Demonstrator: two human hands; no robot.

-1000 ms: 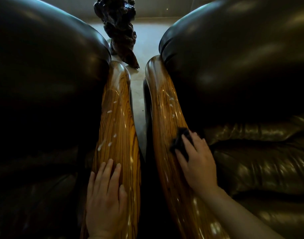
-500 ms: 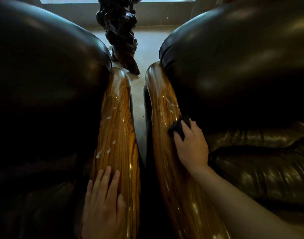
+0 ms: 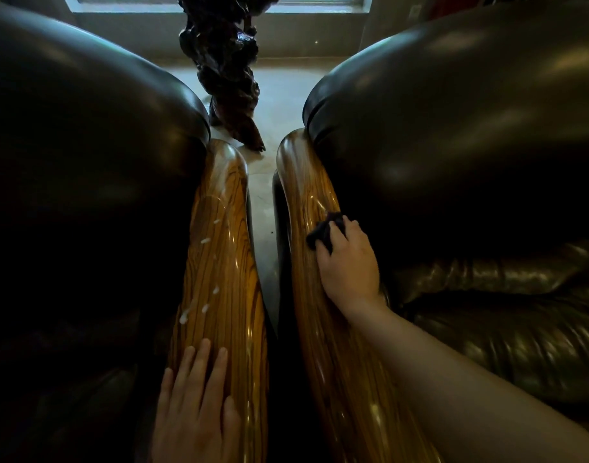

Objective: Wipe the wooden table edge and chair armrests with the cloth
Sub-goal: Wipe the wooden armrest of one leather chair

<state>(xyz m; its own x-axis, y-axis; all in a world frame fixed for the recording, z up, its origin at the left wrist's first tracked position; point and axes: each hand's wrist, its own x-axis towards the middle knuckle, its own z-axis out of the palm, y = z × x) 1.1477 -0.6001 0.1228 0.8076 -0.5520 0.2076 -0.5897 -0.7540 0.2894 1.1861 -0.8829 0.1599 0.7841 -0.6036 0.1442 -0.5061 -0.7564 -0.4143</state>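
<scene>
Pressing a dark cloth (image 3: 324,231) onto the right armrest (image 3: 314,208), the right hand (image 3: 349,262) curls around it; the left hand (image 3: 194,409) lies flat, fingers spread, on the left armrest (image 3: 219,262).

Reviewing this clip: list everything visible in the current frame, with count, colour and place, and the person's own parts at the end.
wooden armrests: 2, glossy striped golden brown; left armrest and right armrest run side by side up the middle.
leather chairs: 2, dark brown; left chair and right chair flank the armrests.
white droplets: several, whitish, scattered on the left armrest.
cloth: 1, black, bunched on the right armrest under the fingers.
carved stand: 1, dark gnarled wood, on the floor beyond the armrests.
floor: pale, between the chairs.
window sill: pale, top edge.
left hand: flat and empty on the left armrest, near end.
right hand: pressing the cloth on the right armrest.
</scene>
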